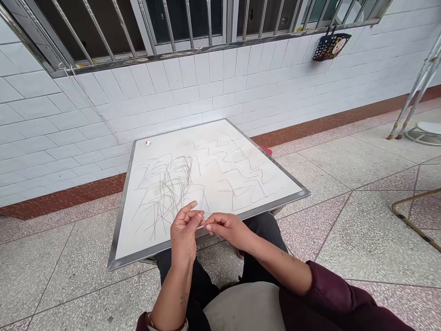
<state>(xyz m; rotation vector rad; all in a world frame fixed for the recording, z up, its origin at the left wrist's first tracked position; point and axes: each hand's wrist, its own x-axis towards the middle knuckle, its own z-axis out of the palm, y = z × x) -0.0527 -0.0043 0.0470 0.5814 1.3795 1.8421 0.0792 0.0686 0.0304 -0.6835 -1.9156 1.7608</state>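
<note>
Close together over the table's front edge, my left hand and my right hand pinch a thin wire or thread between their fingertips. A loose end of it hangs below my right hand. One finger of my left hand has a tan wrap round its tip and points up. On the white tabletop, a tangled pile of thin dark wires lies at the left. Bent zigzag wires are spread over the right part.
A small white and red item sits at the table's back left corner. Behind is a tiled wall with a barred window and a hanging dotted bag. Metal legs and a white stool stand at the right.
</note>
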